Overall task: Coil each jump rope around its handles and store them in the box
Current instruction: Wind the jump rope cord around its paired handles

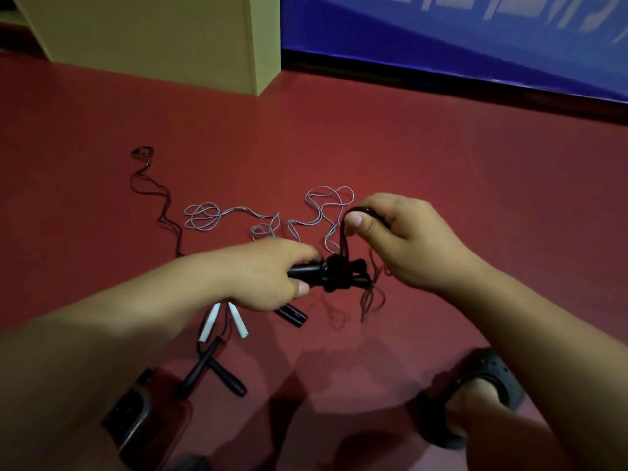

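Note:
My left hand (272, 271) grips a pair of black jump-rope handles (339, 275) held level above the red floor, with dark cord wound around their middle. My right hand (397, 229) pinches a loop of that dark cord (343, 239) above the handles. Loose cord ends hang below the handles. On the floor lie two white handles (222, 321) with a grey cord (234, 215) spread in loops behind my hands. Two more black handles (212, 368) lie near me, and a thin dark cord (153, 192) trails away to the left.
A pale yellow box-like block (163, 39) stands at the back left. A blue wall panel (458, 39) runs along the back right. My sandalled foot (475, 396) is at the lower right, and a dark device (132, 409) lies at the lower left.

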A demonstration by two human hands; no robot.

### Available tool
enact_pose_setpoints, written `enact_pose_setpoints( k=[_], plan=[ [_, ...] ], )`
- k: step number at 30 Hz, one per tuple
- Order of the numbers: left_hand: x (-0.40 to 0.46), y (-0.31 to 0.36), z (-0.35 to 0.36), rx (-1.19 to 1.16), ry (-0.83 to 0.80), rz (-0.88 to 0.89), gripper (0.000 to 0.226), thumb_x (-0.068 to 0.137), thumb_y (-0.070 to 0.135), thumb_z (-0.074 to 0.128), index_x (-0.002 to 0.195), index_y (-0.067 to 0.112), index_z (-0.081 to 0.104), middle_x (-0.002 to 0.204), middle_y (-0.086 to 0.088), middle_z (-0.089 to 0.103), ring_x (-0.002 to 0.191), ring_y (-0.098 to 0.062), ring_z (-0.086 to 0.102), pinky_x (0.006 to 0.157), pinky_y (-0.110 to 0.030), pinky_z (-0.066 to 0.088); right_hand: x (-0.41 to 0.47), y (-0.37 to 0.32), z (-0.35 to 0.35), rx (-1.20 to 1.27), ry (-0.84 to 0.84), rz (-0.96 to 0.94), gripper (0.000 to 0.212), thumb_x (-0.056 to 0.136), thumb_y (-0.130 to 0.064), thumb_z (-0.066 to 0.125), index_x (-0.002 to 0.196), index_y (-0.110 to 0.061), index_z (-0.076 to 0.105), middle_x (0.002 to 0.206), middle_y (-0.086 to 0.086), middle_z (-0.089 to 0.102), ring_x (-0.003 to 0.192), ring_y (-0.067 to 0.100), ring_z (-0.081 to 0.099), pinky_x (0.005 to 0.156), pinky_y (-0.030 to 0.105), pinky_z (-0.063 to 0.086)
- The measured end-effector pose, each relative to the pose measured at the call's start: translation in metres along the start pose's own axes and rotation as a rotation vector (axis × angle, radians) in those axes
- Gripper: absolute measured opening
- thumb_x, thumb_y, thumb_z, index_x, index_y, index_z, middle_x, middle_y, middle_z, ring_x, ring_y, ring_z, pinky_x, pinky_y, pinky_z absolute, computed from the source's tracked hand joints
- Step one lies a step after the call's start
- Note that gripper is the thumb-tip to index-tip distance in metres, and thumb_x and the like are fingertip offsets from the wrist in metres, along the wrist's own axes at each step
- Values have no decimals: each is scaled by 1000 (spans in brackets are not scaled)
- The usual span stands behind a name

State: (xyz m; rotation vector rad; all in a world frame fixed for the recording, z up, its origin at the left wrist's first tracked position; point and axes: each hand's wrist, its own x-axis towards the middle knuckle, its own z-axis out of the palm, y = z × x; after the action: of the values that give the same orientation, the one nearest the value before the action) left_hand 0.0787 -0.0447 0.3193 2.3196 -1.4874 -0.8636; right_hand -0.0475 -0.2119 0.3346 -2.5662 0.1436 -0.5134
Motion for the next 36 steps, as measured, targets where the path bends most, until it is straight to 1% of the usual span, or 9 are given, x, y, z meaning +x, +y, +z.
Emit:
enact_pose_setpoints(
  k=[4, 9, 13, 18, 20, 24, 26, 29, 36],
  plan=[
    [-4, 7, 2, -66, -121, 129, 15, 93, 20, 59, 96, 34, 55, 81, 6, 62, 79, -19, 59, 75, -41, 49, 1, 12, 2, -34, 58, 74, 20, 97, -33, 56, 93, -17, 68, 66, -13, 56, 65, 7, 48, 60, 11, 34],
    [-10, 12, -1, -151, -154, 210, 28, 94, 18, 60, 88, 45, 55, 83, 5, 68, 78, -13, 64, 78, -40, 53, 1, 28, 7, -82, 61, 179, 21, 90, -39, 65, 89, -18, 71, 72, -4, 65, 69, 16, 57, 61, 20, 37],
    [-14, 17, -2, -225, -215, 246, 25, 95, 12, 58, 98, 36, 59, 92, 7, 71, 87, -14, 68, 87, -43, 54, 2, 31, 8, -51, 42, 307, 24, 78, -45, 75, 89, -25, 71, 65, -11, 60, 65, 5, 57, 58, 10, 37],
    [-17, 19, -3, -378, -235, 274, 27, 97, 6, 54, 120, 19, 59, 92, 6, 70, 84, -12, 64, 80, -26, 52, 2, 36, 8, 27, -12, 433, 29, 71, -50, 79, 78, -24, 68, 68, -7, 65, 66, 7, 59, 59, 22, 43],
    [-17, 19, -2, -499, -203, 287, 26, 98, 4, 52, 123, 11, 56, 90, 7, 68, 83, -10, 63, 78, -24, 50, 0, 42, 9, 108, -43, 477, 31, 72, -48, 79, 77, -21, 66, 66, -5, 67, 59, 9, 57, 58, 25, 43],
    [-13, 18, -3, -728, -89, 342, 25, 95, 12, 53, 118, 5, 54, 90, 4, 65, 83, -15, 63, 82, -31, 51, -2, 48, 7, 172, -107, 459, 11, 78, -15, 69, 76, -18, 59, 63, -3, 61, 58, 16, 54, 55, 37, 47],
    [-11, 18, -3, -810, -12, 345, 28, 91, 16, 53, 117, 5, 53, 90, 0, 65, 82, -16, 63, 79, -28, 50, -2, 44, 7, 145, -127, 442, 17, 78, -30, 63, 71, -17, 54, 59, -6, 53, 55, 14, 47, 53, 30, 38],
    [-7, 18, -3, -876, 86, 342, 32, 90, 19, 52, 119, 6, 52, 89, -1, 65, 80, -14, 63, 73, -21, 48, -2, 36, 13, 203, -150, 511, 28, 89, -38, 64, 77, -12, 59, 64, 0, 56, 55, 15, 51, 56, 34, 42],
    [0, 15, -3, -886, 271, 215, 12, 103, 12, 46, 113, 14, 53, 82, 0, 62, 74, -20, 66, 76, -37, 47, -6, 12, 17, 444, -310, 590, 33, 98, -36, 54, 75, -12, 59, 65, 1, 64, 57, 12, 53, 60, 27, 44]
  ],
)
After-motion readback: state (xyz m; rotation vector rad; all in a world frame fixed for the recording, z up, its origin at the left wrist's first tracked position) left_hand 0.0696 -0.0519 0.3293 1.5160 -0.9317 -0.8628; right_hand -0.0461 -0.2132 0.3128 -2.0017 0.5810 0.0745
